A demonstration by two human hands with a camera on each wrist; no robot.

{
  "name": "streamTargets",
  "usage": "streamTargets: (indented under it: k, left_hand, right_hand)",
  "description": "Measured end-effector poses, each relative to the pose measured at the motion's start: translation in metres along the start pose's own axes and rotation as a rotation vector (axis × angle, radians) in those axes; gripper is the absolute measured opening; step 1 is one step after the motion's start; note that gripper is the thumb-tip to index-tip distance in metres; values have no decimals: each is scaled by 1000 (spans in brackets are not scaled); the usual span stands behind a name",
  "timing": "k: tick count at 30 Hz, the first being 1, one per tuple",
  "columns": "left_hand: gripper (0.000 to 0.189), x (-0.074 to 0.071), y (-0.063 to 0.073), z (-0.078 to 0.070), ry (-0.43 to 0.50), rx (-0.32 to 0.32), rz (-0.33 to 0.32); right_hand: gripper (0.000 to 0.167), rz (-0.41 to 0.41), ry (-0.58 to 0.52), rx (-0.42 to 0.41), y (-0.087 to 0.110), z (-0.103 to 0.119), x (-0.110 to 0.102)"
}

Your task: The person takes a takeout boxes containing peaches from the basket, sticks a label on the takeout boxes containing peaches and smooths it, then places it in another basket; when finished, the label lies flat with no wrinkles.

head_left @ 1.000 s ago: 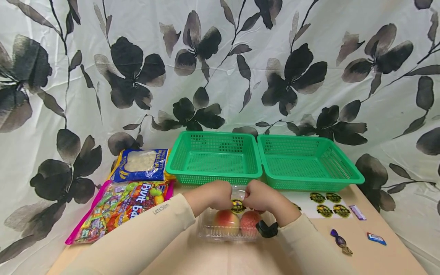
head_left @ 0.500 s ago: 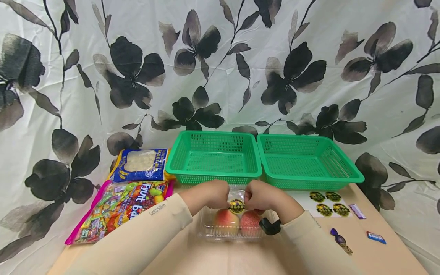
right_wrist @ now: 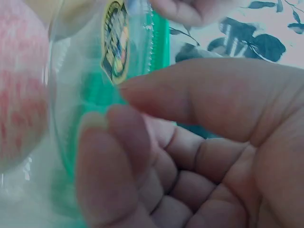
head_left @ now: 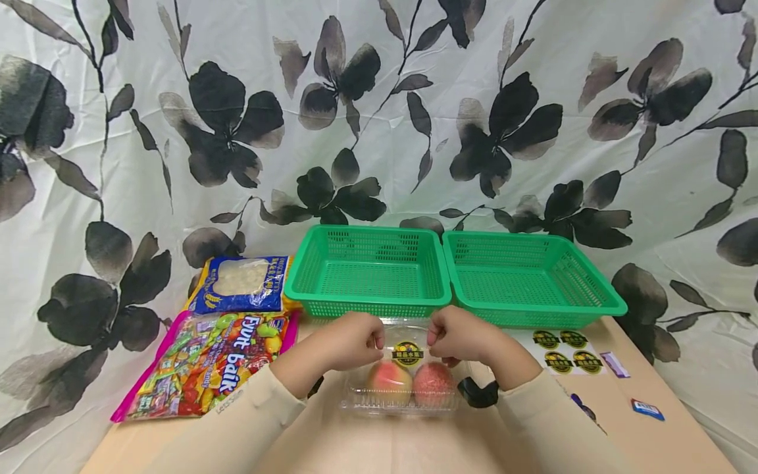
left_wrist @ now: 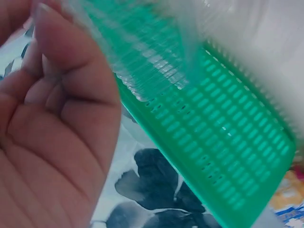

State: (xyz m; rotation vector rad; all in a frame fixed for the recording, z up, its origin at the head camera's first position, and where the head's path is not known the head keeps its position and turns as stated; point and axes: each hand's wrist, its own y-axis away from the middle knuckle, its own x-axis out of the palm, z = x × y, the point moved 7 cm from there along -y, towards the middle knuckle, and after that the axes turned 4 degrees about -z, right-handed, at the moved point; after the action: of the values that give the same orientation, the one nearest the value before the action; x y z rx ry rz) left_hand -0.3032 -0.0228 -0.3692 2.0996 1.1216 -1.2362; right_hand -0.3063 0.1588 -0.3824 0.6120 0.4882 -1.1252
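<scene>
A clear plastic fruit box sits on the table with a peach and a pink speckled round fruit inside. On its clear lid lies a black-and-gold sticker, with the right hand's thumb tip close to one end of it in the right wrist view. My left hand is at the lid's left side, fingers loosely bent and away from the sticker. At the right side of the lid is my right hand, a gap showing between thumb and forefinger. Neither hand has anything in its fingers.
Two green baskets stand side by side behind the box. A fruit candy bag and a blue bag lie to the left. To the right are a sticker sheet and several small wrapped candies.
Both hands have drawn apart from the sticker, the left hand moving left and the right hand slightly right. More of the sticker and lid shows now. The box stays in place.
</scene>
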Motion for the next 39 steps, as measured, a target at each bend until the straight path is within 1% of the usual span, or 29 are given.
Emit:
streamTargets:
  k: [3, 5, 7, 9, 11, 13, 15, 16, 18, 20, 23, 26, 28, 30, 32, 33, 35, 37, 39]
  left_hand:
    - [10, -6, 9, 0, 59, 32, -93]
    - [6, -11, 14, 0, 104, 48, -169]
    - [4, -16, 20, 1, 166, 49, -250]
    - [8, -20, 26, 6, 235, 41, -344]
    - [15, -23, 33, 14, 303, 10, -447]
    - [23, -24, 39, 28, 364, -56, -528]
    - [32, -21, 45, 43, 410, -141, -579]
    - [36, -20, 47, 50, 431, -183, -589]
    - [43, -15, 49, 62, 457, -264, -581]
    - [50, -11, 50, 71, 469, -314, -562]
    - [56, -5, 49, 79, 478, -362, -532]
    - [58, 3, 50, 84, 504, -382, -483]
    - [59, 10, 50, 85, 568, -389, -440]
    - [61, 17, 51, 87, 652, -405, -397]
    - [64, 23, 52, 88, 722, -427, -359]
    - [66, 26, 52, 89, 747, -436, -342]
    - [68, 29, 53, 89, 747, -451, -315]
    - [67, 31, 54, 90, 727, -446, -296]
    - [64, 32, 53, 90, 717, -441, -278]
  right_hand:
    - [6, -64, -65, -6, 5, -6, -13]
    - [9, -115, -99, -13, 7, -12, -22]
    - [13, -173, -125, -22, 8, -19, -31]
    - [18, -231, -145, -45, 9, -26, -39]
    - [21, -289, -146, -73, 10, -35, -47]
    - [25, -350, -133, -91, 13, -45, -55]
    - [28, -409, -116, -102, 16, -55, -63]
    - [29, -441, -108, -94, 18, -60, -67]
    - [34, -503, -119, -77, 22, -72, -77]
    - [38, -556, -140, -53, 26, -83, -86]
    - [44, -619, -172, -10, 32, -99, -98]
    - [50, -652, -162, 25, 37, -112, -106]
    - [54, -668, -152, 51, 40, -120, -109]
    - [56, -691, -138, 86, 44, -128, -111]
    - [58, -728, -153, 132, 47, -138, -112]
    - [58, -749, -170, 161, 48, -143, -113]
    - [59, -787, -233, 216, 51, -154, -113]
    - [60, -820, -335, 266, 53, -163, -113]
    - [62, -839, -462, 314, 53, -173, -110]
